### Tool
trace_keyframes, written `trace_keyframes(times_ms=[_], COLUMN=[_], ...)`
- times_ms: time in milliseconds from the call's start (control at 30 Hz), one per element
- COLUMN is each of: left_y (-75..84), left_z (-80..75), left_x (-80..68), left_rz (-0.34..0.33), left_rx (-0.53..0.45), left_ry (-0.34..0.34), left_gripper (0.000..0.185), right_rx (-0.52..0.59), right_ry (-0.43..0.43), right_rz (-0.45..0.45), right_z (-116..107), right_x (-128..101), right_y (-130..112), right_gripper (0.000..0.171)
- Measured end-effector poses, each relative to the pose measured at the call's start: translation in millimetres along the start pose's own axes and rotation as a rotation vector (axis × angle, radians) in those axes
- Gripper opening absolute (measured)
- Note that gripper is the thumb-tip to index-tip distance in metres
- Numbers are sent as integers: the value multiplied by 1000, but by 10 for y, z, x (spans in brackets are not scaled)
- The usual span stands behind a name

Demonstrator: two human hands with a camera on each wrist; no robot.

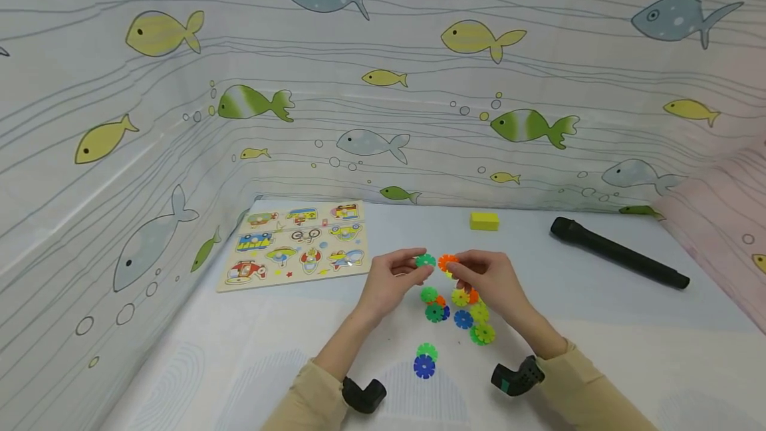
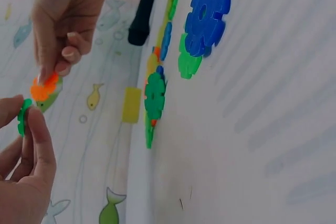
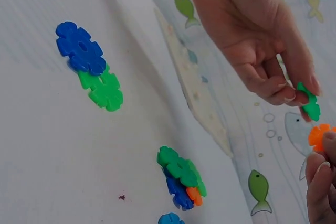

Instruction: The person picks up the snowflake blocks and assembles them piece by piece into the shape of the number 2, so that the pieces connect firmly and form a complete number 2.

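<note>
Green snowflake disc (image 1: 425,261): pinched at the fingertips of the left hand (image 1: 391,281), raised above the tabletop (image 1: 598,311).
Orange snowflake disc (image 1: 447,263): pinched by the right hand (image 1: 487,281), just beside the green one; whether the two touch cannot be told.

Head view.
- Loose pile of discs (image 1: 457,311) below the hands: green, yellow, orange and blue pieces, overlapping.
- Blue-and-green pair (image 1: 425,360), set apart nearer the person, the two joined or overlapping.
- Wooden puzzle board (image 1: 296,245), flat at the left, its recesses filled with vehicle pieces.
- Yellow block (image 1: 484,221), towards the back wall.
- Black cylinder (image 1: 619,253), lying at the right.
- Fish-print curtain (image 1: 383,85), enclosing three sides.
- Wrist cameras, dark, on both beige sleeves; forearms cut off by the lower edge.

Left wrist view.
- Left hand (image 2: 23,166), thumb and forefinger closed on the green snowflake disc (image 2: 22,117), seen edge-on and mostly hidden.
- Right hand (image 2: 65,22), fingers curled on the orange snowflake disc (image 2: 43,88).
- Blue-and-green pair (image 2: 202,24), yellow block (image 2: 131,105) and black cylinder (image 2: 144,9) also in frame.

Right wrist view.
- Left hand (image 3: 262,40), gripping the green snowflake disc (image 3: 311,104).
- Right hand (image 3: 323,187), cut off at the corner, holding the orange snowflake disc (image 3: 318,136).
- Blue-and-green pair (image 3: 89,66) on the tabletop; part of the pile (image 3: 181,177) below, the lowest blue piece cropped.
</note>
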State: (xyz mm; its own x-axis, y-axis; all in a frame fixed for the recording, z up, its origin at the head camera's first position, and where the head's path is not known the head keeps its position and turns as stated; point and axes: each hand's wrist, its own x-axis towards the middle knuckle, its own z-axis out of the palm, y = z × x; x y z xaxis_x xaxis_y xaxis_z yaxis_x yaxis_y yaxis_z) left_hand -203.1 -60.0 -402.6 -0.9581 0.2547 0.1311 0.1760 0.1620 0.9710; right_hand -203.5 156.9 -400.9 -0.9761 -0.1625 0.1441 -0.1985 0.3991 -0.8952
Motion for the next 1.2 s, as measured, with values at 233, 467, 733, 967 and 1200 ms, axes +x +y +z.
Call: trace_keyframes(times_ms=[233, 467, 733, 967, 1200], left_y=[4, 28, 21, 17, -3], left_z=[6, 15, 20, 31, 52], left_x=[-14, -31, -32, -34, -29], left_rz=[-12, -4, 4, 7, 8], left_rx=[-1, 0, 2, 16, 20], left_ry=[-17, -25, -26, -28, -44], left_gripper=[39, 39, 39, 38, 39], right_rx=[-17, 8, -15, -22, 13], right_ry=[-20, -36, -52, -50, -53], right_rz=[-10, -30, -28, -51, -53], right_z=[-1, 14, 15, 9, 21], right_x=[-29, -39, -47, -52, -56], right_y=[49, 76, 40, 21, 23], right_gripper=[24, 22, 20, 19, 21])
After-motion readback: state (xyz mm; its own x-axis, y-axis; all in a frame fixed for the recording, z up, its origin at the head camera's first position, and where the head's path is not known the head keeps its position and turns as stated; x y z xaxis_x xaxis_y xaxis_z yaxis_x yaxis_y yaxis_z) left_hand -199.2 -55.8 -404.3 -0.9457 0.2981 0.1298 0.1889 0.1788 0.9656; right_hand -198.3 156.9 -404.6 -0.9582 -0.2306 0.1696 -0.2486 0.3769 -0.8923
